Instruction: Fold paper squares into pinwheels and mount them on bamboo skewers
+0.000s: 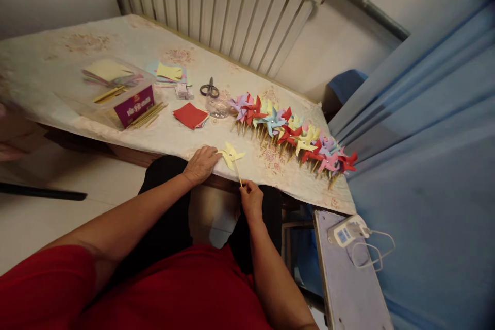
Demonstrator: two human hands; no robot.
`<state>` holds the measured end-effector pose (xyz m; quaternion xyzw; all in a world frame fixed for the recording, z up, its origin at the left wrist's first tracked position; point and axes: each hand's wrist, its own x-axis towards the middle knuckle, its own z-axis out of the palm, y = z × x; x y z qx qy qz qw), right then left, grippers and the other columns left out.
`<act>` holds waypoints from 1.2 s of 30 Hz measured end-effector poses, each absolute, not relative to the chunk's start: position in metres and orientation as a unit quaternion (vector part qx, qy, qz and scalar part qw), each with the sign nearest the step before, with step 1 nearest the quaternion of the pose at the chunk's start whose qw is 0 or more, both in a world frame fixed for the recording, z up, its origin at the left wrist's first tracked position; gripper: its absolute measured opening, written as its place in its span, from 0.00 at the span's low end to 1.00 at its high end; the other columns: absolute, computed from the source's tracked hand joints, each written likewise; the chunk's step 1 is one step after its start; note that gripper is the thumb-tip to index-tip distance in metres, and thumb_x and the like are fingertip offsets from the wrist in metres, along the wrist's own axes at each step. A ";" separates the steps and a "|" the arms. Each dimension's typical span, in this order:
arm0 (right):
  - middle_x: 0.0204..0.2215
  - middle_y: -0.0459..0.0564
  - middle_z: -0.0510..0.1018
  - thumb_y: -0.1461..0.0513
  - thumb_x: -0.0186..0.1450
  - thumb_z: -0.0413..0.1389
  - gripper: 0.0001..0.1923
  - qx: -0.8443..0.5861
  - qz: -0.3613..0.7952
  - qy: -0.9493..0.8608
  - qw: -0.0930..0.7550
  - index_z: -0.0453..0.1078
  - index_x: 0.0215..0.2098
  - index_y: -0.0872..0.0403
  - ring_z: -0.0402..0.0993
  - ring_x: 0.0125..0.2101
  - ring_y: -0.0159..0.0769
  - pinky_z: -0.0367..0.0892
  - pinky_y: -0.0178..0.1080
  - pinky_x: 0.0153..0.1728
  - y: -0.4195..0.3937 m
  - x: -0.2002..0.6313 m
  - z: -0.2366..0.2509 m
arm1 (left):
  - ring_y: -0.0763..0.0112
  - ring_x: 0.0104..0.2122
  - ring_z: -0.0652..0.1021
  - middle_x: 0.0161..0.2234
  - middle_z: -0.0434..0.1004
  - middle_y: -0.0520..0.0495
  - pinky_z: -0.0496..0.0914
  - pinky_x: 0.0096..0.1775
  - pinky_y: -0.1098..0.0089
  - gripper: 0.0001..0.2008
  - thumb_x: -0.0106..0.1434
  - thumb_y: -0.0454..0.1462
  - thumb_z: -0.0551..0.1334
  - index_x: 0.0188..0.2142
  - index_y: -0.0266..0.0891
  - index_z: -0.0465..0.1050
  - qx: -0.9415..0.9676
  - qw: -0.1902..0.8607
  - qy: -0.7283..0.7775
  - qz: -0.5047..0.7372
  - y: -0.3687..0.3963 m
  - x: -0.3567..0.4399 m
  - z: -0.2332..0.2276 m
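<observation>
We are pinching stick in right hand, grip clamped; left hand, fingers flat, touching yellow pinwheel at surface edge. Keeping stick steady, pressing gently, not creasing blades.

Purple label on the clear plastic box is showing pale printed characters and a small red mark above them; too blurred and small to be reading. White device on the grey ledge is carrying a small blue panel, no figures legible. Nothing else on the surface is bearing readable text.
</observation>
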<state>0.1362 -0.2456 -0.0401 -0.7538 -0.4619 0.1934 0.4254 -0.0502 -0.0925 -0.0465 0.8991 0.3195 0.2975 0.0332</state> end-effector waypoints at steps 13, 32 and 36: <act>0.20 0.42 0.71 0.63 0.58 0.56 0.10 -0.780 0.191 -0.456 0.383 0.80 0.32 0.50 0.66 0.24 0.35 0.62 0.36 0.32 -0.248 0.135 -0.045 | 0.56 0.42 0.69 0.42 0.74 0.38 0.64 0.44 0.58 0.13 0.70 0.35 0.56 0.45 0.41 0.79 0.894 0.000 0.332 0.300 -0.084 -0.036 -0.050; 0.26 0.45 0.77 0.66 0.61 0.55 0.13 -0.777 0.184 -0.474 0.370 0.81 0.37 0.50 0.71 0.29 0.36 0.65 0.37 0.37 -0.232 0.135 -0.044 | 0.55 0.42 0.67 0.40 0.71 0.40 0.63 0.45 0.56 0.10 0.67 0.43 0.63 0.39 0.41 0.80 0.876 0.057 0.361 0.314 -0.079 -0.027 -0.049; 0.29 0.47 0.79 0.66 0.61 0.55 0.12 -0.773 0.188 -0.474 0.378 0.80 0.36 0.50 0.73 0.32 0.38 0.66 0.38 0.40 -0.233 0.135 -0.045 | 0.55 0.42 0.67 0.41 0.72 0.39 0.63 0.44 0.56 0.10 0.67 0.43 0.63 0.39 0.40 0.80 0.879 0.044 0.363 0.307 -0.077 -0.026 -0.050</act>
